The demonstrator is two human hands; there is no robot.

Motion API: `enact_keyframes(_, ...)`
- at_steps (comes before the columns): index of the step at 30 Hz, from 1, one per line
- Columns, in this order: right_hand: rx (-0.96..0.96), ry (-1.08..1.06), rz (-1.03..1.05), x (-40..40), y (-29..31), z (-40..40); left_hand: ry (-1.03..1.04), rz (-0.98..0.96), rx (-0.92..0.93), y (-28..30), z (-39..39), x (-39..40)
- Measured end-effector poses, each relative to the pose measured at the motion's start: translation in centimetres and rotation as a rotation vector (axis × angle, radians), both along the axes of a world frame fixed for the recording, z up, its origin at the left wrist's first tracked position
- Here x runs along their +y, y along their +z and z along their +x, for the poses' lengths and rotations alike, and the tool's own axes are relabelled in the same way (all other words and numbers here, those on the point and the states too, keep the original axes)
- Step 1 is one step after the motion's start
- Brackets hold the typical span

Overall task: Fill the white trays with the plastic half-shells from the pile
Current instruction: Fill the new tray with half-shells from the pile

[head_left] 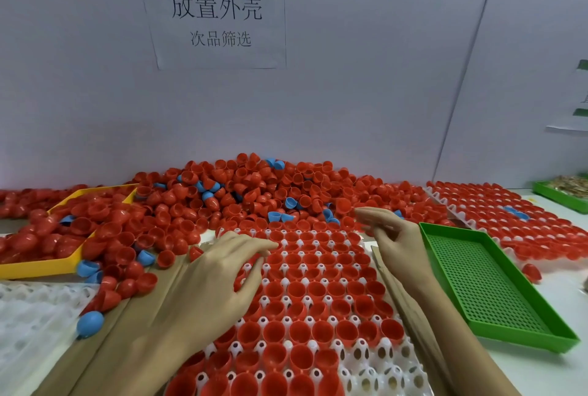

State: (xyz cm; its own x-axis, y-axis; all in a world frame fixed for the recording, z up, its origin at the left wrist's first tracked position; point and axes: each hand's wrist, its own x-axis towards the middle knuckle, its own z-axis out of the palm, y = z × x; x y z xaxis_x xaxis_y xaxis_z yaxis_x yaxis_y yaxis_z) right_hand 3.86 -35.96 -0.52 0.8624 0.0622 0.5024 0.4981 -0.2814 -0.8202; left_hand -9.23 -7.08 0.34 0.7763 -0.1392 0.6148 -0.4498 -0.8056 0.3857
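Observation:
A big pile of red half-shells (241, 195) with a few blue ones lies along the wall. In front of me a white tray (378, 367) holds rows of red half-shells, open side up; some pockets at its near right are bare. My left hand (222, 271) lies flat on the tray's left part, fingers spread over the shells. My right hand (391, 236) hovers at the tray's far right corner, fingers stretched toward the pile and holding nothing I can see.
A green perforated tray (496, 293) sits to the right of my right hand. Behind it lies another white tray filled with red shells (509, 217). A yellow tray (41, 265) of shells stands at left, a bare white tray (35, 325) at near left.

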Motion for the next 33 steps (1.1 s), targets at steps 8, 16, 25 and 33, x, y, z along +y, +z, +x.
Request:
enact_keyframes(8, 0.212, 0.548, -0.015, 1.5, 0.6, -2.5, -0.138, -0.117, 0.121, 0.4, -0.8, -2.2)
enact_keyframes(16, 0.289, 0.737, -0.051, 1.9, 0.7, -2.9, -0.208, -0.290, 0.131, 0.3, -1.0, -3.2)
enact_keyframes(25, 0.379, 0.697, 0.231, 0.0, 0.5, -1.0, -0.365, -0.644, 0.487, 1.6, -1.3, -2.7)
enact_keyframes(33, 0.442, 0.524, 0.467, -1.5, 0.2, -0.3, -0.427, -0.426, 0.452, 1.3, -2.6, -5.4)
